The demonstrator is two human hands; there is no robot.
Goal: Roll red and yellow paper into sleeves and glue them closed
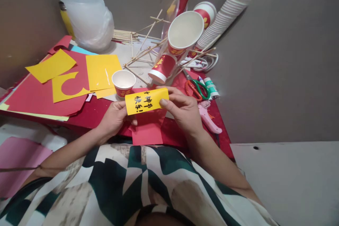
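A small yellow paper card [147,101] with black handwritten characters is held up between both hands. My left hand [114,118] grips its left end, with part of the fingers hidden behind the card. My right hand [182,107] pinches the right end, thumb on the front face and fingers behind. Under the card lies a sheet of red paper [148,134] at the table's front edge. Just beyond the card's left end stands an upright paper cup [123,82], white inside with a red printed outside.
Yellow and red paper sheets [103,70] cover the left side. Behind are a stack of plastic bowls [84,21], a stick frame [143,56], several paper cups [186,30] and a tall cup stack [225,19]. On the right lie scissors [197,89] and a pink glue gun [209,118].
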